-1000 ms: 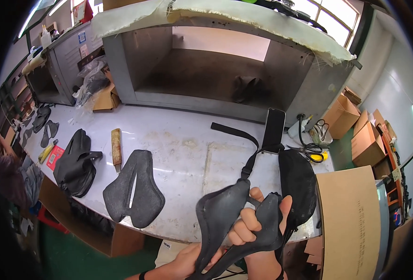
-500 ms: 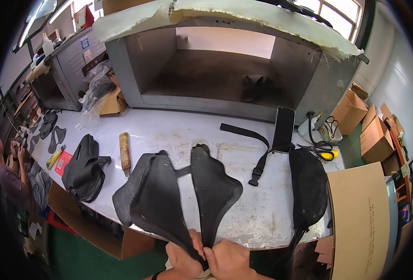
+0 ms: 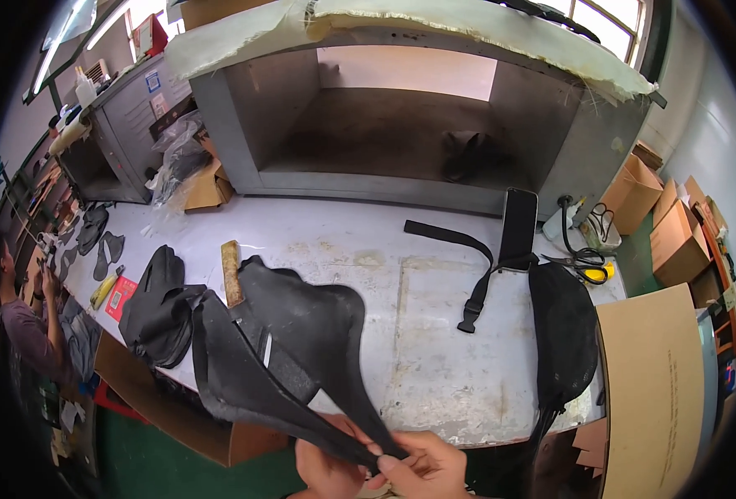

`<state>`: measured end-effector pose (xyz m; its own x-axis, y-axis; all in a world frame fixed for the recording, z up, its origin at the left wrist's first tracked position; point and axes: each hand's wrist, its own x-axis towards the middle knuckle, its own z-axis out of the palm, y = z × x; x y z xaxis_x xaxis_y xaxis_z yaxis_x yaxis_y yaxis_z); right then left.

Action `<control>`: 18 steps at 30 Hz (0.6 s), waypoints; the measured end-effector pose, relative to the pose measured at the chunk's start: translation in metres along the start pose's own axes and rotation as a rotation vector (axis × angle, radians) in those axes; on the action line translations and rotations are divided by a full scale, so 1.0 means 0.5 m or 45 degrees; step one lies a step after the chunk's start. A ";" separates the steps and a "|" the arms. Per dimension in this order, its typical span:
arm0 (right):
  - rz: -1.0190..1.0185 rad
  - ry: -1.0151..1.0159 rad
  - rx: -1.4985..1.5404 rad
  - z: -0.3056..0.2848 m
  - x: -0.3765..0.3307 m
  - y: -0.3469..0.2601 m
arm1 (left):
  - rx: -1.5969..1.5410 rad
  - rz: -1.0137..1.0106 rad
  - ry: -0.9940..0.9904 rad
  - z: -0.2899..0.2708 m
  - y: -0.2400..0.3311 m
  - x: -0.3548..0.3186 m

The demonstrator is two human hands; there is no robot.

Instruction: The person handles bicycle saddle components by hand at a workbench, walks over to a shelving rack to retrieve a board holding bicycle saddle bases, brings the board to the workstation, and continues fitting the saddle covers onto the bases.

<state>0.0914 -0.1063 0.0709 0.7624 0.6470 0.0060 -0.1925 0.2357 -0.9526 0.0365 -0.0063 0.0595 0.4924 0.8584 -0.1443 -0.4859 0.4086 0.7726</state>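
A floppy black cut piece [image 3: 322,316] with wide curved lobes and narrow tails spreads over the near edge of the white table. My left hand [image 3: 330,466] is closed around the tails at the lower middle. My right hand [image 3: 426,467] pinches the tail ends beside it, thumb on top, and both hands almost touch. The lobes lie leftward, one partly over the other. Just beyond them is a worn tan stick-like block [image 3: 232,273], its lower end against the black piece. A crumpled black fabric pouch [image 3: 158,308] lies left of the lobes, touching them.
On the right lie a black waist bag [image 3: 563,333], a buckled strap [image 3: 472,308], a phone [image 3: 518,224] and black-handled scissors [image 3: 586,264]. A grey metal cabinet [image 3: 368,185] stands at the back. Cardboard boxes [image 3: 655,374] flank the table. Another person [image 3: 31,320] is at far left.
The black piece has swung left and its lobes have turned and overlapped, now reaching the tan block and the pouch. My hands have moved slightly right, still holding the tails.
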 end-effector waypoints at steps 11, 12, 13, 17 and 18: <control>0.026 -0.575 0.124 0.032 0.012 -0.037 | -0.903 -0.962 -0.543 -0.175 -0.004 0.057; 0.094 -0.639 0.006 0.050 0.021 -0.046 | -0.790 -0.966 -0.544 -0.178 -0.004 0.048; -0.198 -0.759 -0.270 0.079 0.047 -0.045 | -0.723 -0.848 -0.472 -0.176 -0.017 0.031; -0.541 -0.657 -0.461 0.185 0.035 -0.003 | -0.607 -0.994 -0.474 -0.206 -0.020 0.040; -0.542 -0.674 -0.451 0.185 0.033 -0.002 | -0.700 -1.005 -0.544 -0.230 -0.032 0.043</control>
<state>0.0472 -0.0287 0.1001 0.3116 0.8346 0.4543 0.3292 0.3537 -0.8755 -0.0284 0.0412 -0.0272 0.9736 0.1504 -0.1719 -0.1247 0.9805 0.1518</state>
